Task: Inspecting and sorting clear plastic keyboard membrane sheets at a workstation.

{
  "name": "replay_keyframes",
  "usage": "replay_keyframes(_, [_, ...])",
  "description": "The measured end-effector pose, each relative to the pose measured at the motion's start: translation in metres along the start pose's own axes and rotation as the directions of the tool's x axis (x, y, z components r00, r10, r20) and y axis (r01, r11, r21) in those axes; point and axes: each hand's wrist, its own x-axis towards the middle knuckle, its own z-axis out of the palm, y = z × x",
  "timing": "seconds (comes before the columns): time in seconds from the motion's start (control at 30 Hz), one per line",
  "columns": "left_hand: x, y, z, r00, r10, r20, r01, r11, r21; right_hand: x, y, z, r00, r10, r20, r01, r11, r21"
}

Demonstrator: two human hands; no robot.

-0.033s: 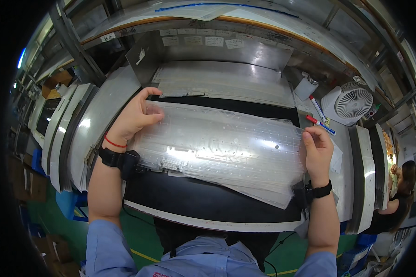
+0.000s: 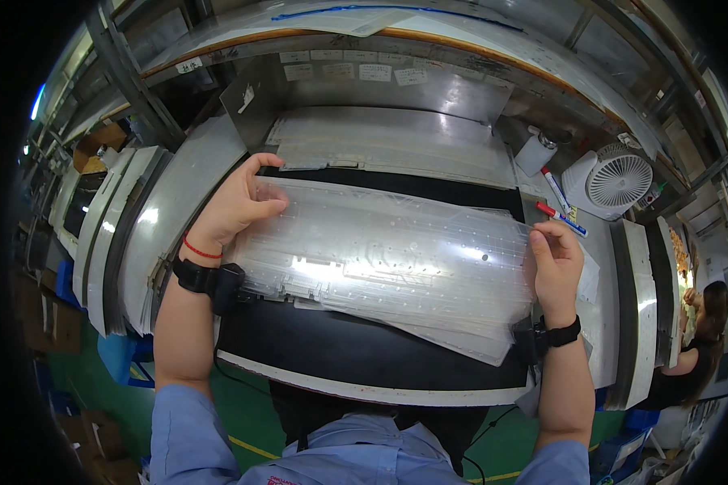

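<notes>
A large clear plastic sheet (image 2: pixel 388 259), dotted with small holes, lies across a black work mat (image 2: pixel 340 352) on top of more sheets like it. My left hand (image 2: pixel 234 206) rests on the sheet's upper left corner, fingers curled over the edge. At the sheet's right edge my right hand (image 2: pixel 554 263) pinches it between thumb and fingers. Both wrists wear black bands, and the left wrist also has a red string.
A second stack of clear sheets (image 2: pixel 396 141) lies behind the mat against a metal back panel. A small white fan (image 2: pixel 619 179), a white bottle (image 2: pixel 535 152) and marker pens (image 2: pixel 560 214) stand at the right. Long trays (image 2: pixel 129 234) line the left side. Another person (image 2: pixel 700 339) sits at far right.
</notes>
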Motion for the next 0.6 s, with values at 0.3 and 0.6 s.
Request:
replay_keyframes(0.3, [-0.0005,0.0010,0.0007,0.999,-0.027,-0.038,0.027,1.000,0.007,0.0001,-0.0035,0.0013,0.999,-0.049,0.001,0.049,0.997,-0.060])
replay_keyframes(0.6, [0.0008,-0.0020,0.0015,0.998,-0.001,-0.066,0.001,1.000,-0.001,0.0005,-0.0025,0.0014,0.999,-0.050,0.003,0.050,0.996,-0.070])
